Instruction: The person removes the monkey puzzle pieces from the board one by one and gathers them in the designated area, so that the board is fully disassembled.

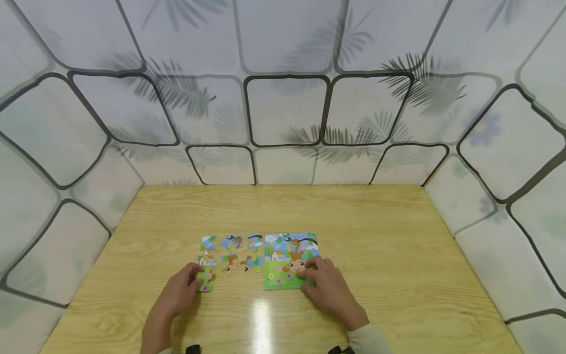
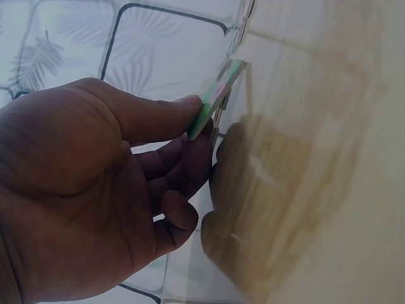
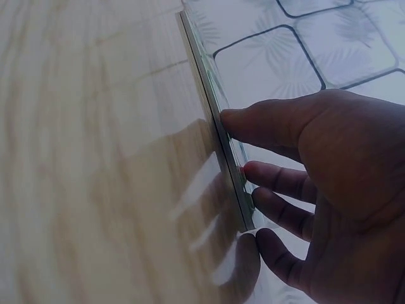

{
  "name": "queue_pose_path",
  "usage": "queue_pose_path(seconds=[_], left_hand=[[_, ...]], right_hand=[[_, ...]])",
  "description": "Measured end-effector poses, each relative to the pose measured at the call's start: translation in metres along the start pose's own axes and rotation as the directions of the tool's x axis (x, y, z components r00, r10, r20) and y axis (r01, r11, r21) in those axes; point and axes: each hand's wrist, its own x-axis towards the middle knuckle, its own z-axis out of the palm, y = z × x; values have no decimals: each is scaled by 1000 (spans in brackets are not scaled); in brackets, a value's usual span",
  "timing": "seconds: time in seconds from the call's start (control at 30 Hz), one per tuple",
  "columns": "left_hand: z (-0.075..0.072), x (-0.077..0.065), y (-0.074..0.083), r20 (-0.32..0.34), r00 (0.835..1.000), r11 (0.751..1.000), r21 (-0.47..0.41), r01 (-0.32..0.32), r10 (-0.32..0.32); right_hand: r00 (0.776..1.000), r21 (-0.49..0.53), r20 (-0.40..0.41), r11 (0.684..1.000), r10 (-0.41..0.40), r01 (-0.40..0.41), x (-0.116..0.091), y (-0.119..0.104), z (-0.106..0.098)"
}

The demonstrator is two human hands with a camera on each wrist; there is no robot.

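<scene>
My left hand (image 1: 179,290) is at the lower left corner of a group of jigsaw pieces on the table. Between thumb and fingers it pinches a green jigsaw piece (image 2: 218,98), tilted on edge in the left wrist view. Above it in the group lies a piece with a house (image 1: 206,261); monkey-face pieces (image 1: 230,265) lie further right. To the right of the pieces, a picture board (image 1: 274,281) with a hanging monkey, a house and flowers lies flat. My right hand (image 1: 329,285) rests its bent, spread fingertips on the board's right side, its thumb near the lower edge.
A top row of jigsaw pieces (image 1: 234,241) lies just left of the board's upper part, with gaps between some. The wooden table (image 1: 380,236) is enclosed at the back and sides by patterned fabric walls (image 1: 287,110). Light glares on its near middle.
</scene>
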Motion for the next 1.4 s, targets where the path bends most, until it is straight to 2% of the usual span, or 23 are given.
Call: queue_pose_path(seconds=[0.27,0.5,0.83,0.93,1.07,1.2,1.4], left_hand=[[-6,-2,-2,-28,999,998,50,28,-27],[-10,-1,-2,-100,994,991,117,60,-48],[-11,-2,0,-105,992,989,123,84,-71],[-6,0,4,-128,990,995,74,61,-51],[8,7,18,-145,989,1000,1,13,-13],[23,13,33,-153,987,999,-13,-44,42],[39,17,48,-158,980,992,-11,-124,120]], right_hand=[[1000,3,11,1000,8,-8,2,-2,-2],[1000,5,12,1000,19,-19,4,-2,-2],[1000,11,11,1000,15,-15,5,-1,-1],[1000,17,9,1000,15,-15,4,-1,-1],[1000,23,1,1000,14,-14,2,1,-2],[1000,37,4,999,17,-17,1,1,-3],[999,74,13,997,29,-30,1,1,-2]])
